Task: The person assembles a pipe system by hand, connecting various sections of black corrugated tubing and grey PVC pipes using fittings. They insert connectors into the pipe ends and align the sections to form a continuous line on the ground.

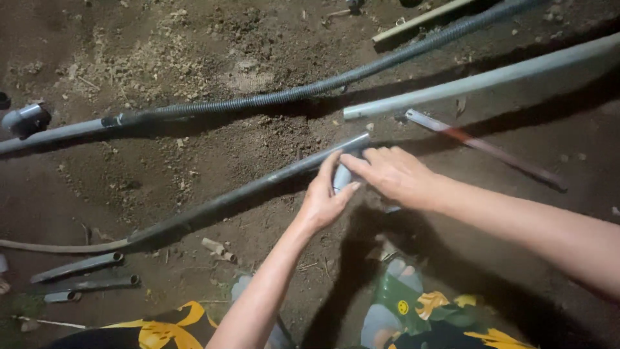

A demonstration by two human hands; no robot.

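The small grey fitting [341, 178] sits right between my two hands, just below the right-hand end of the long dark pipe [248, 189] that runs down and leftward across the dirt floor [194, 58]. My left hand [324, 197] comes up from the near side and curls round the fitting, thumb on its right flank and fingers [328, 167] bent over its left side and top, so the grip is closed and only a sliver of pale grey shows through. My right hand [392, 173] reaches in from the right, lying fairly flat, its fingers only loosely bent; the forefinger tip touches the top of the fitting where it meets the pipe end, and I cannot tell whether the rest of that hand grips anything or just rests there. Just beyond my right hand, farther off, a pale grey pipe [491, 79] slants up to the right, and under it lies a thin metal strip [484, 147] with a red patch. Farther still, a ribbed black hose [310, 90] crosses the ground, joined on the left to a straight grey tube [51, 134] near a grey elbow joint [26, 118]. On the near left lie three short pipe offcuts [81, 265], side by side, well apart from my hands. At the near edge I see my patterned shorts [445, 310], dark with yellow and green
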